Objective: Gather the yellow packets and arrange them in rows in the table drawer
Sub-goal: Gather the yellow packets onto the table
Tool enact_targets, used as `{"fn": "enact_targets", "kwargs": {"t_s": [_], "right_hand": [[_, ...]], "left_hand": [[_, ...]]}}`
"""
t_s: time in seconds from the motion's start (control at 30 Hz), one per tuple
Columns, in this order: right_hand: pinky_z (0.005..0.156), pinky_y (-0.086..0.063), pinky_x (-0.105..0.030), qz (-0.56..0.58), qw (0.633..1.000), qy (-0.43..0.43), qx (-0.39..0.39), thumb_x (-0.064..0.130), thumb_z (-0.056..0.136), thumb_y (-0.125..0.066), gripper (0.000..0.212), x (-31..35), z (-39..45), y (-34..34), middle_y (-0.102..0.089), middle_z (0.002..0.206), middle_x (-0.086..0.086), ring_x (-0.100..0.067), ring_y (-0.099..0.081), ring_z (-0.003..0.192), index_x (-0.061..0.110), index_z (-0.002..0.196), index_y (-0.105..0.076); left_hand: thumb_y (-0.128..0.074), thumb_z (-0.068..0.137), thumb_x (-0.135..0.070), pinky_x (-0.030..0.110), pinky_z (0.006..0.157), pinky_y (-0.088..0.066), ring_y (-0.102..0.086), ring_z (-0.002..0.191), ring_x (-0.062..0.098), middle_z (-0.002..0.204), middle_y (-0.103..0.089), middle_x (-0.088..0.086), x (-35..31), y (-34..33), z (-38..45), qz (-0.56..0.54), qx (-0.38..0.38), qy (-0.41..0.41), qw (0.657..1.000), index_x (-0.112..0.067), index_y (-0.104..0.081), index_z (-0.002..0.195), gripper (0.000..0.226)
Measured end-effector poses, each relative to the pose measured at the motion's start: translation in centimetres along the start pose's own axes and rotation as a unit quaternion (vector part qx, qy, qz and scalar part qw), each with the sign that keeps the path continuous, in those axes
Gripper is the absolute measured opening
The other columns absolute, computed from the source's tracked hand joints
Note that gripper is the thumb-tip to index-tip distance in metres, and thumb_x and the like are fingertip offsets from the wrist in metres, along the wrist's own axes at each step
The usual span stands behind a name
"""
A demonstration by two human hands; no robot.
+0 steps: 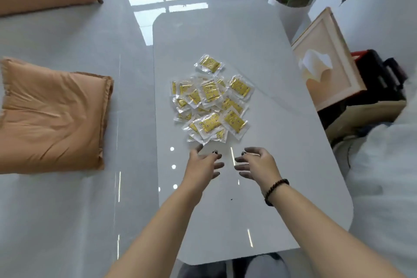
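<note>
Both bare forearms reach forward; left hand (204,162) and right hand (256,162) face each other, fingers loosely spread, holding nothing.

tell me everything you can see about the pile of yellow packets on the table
The pile of yellow packets lies near the middle of the white table. Each is a small flat square pouch of clear, shiny plastic with a yellow printed inner. They lie loose and overlapping at all angles, not in rows; one sits slightly apart at the far end. The left hand reaches just short of the near edge, its thumb close to the nearest packet; the right hand touches none.
</note>
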State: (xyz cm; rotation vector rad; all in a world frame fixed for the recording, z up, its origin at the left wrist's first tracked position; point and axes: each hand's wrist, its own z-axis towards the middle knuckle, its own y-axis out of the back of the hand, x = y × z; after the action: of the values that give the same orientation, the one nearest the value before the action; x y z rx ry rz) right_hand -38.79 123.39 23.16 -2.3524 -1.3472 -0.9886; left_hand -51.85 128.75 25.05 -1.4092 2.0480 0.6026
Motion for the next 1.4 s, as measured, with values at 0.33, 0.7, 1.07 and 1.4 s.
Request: {"fn": "enact_targets", "kwargs": {"t_s": [0.33, 0.7, 1.07, 1.4], "right_hand": [[0.07, -0.056, -0.035, 0.089, 0.987, 0.125, -0.05, 0.008, 0.095, -0.048, 0.015, 1.7, -13.9, 6.2, -0.072, 0.092, -0.011, -0.025, -0.071, 0.081, 0.011, 0.105, -0.059], [0.062, -0.051, -0.032, 0.315, 0.918, 0.159, -0.18, 0.001, 0.093, -0.05, 0.013, -5.3, -27.5, 16.5, -0.071, 0.081, -0.012, -0.027, -0.067, 0.069, 0.01, 0.094, -0.06], [0.066, -0.053, -0.037, 0.394, 0.849, 0.165, -0.312, 0.0, 0.093, -0.049, 0.015, -19.6, -40.5, 30.3, -0.072, 0.083, -0.013, -0.027, -0.068, 0.071, 0.006, 0.097, -0.062], [0.061, -0.051, -0.032, 0.415, 0.784, 0.144, -0.438, 0.001, 0.092, -0.051, 0.014, -34.2, -54.0, 42.2, -0.073, 0.085, -0.013, -0.026, -0.069, 0.071, 0.006, 0.095, -0.064]], "left_hand": [[-0.05, 0.097, -0.011, 0.039, 0.089, -0.055, -0.071, 0.097, 0.023, 0.104, -0.074, 0.005, -1.7, 0.0, -11.5, 0.05, 0.15, -0.074, 0.985, -0.017, -0.056, 0.122, 0.026], [-0.052, 0.096, -0.007, 0.037, 0.085, -0.055, -0.071, 0.095, 0.025, 0.099, -0.076, 0.007, -1.0, -7.9, -21.7, 0.131, 0.282, -0.116, 0.943, -0.015, -0.06, 0.117, 0.024], [-0.052, 0.097, -0.007, 0.033, 0.077, -0.058, -0.073, 0.084, 0.021, 0.097, -0.076, 0.008, 9.8, -22.6, -35.1, 0.215, 0.406, -0.111, 0.881, -0.012, -0.061, 0.117, 0.023], [-0.05, 0.097, -0.008, 0.03, 0.072, -0.052, -0.072, 0.08, 0.018, 0.095, -0.076, 0.007, 24.8, -35.0, -49.7, 0.273, 0.51, -0.051, 0.814, -0.013, -0.062, 0.114, 0.021]]}}
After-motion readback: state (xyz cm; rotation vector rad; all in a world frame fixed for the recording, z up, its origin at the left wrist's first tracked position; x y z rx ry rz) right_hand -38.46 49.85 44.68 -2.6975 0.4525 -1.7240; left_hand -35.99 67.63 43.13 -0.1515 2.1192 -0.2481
